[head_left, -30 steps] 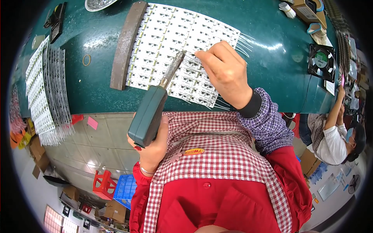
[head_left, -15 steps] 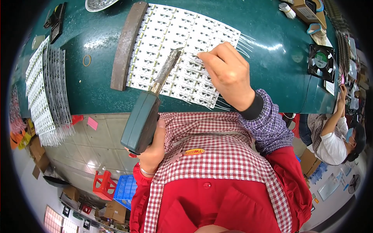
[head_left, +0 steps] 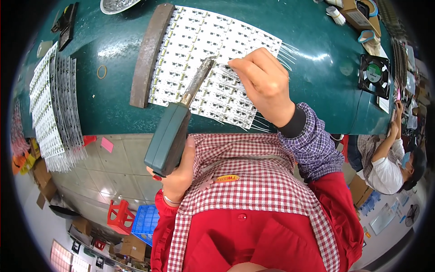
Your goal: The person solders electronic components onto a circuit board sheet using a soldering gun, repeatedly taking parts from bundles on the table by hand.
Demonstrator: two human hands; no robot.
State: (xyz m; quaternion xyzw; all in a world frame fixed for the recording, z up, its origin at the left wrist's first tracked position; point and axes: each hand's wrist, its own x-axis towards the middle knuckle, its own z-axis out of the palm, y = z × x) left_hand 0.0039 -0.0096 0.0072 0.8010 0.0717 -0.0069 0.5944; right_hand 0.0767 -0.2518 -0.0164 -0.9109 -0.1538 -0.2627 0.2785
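Observation:
A white circuit board panel (head_left: 199,34), with rows of small black parts, lies on the green table. White wires (head_left: 287,54) stick out past its right edge. Wrapped around a dark green soldering gun (head_left: 168,138), my left hand (head_left: 180,177) is below the table's near edge. The gun's metal tip (head_left: 211,60) is over the middle of the panel. My right hand (head_left: 267,84) is pinched just right of that tip, apparently on a thin white wire. A heavy brown metal bar (head_left: 150,54) rests along the panel's left edge.
At the left, a stack of wired panels (head_left: 54,109) overhangs the table edge. A rubber band (head_left: 102,71) lies between stack and bar. A bowl (head_left: 118,4) stands at the back. On the right are a black fan (head_left: 374,75), a cardboard box (head_left: 358,16) and a seated co-worker (head_left: 385,167).
The soldering gun and its tip have shifted slightly right. My right hand's pinch has moved a little left, still close to the tip. The panel stays under the bar.

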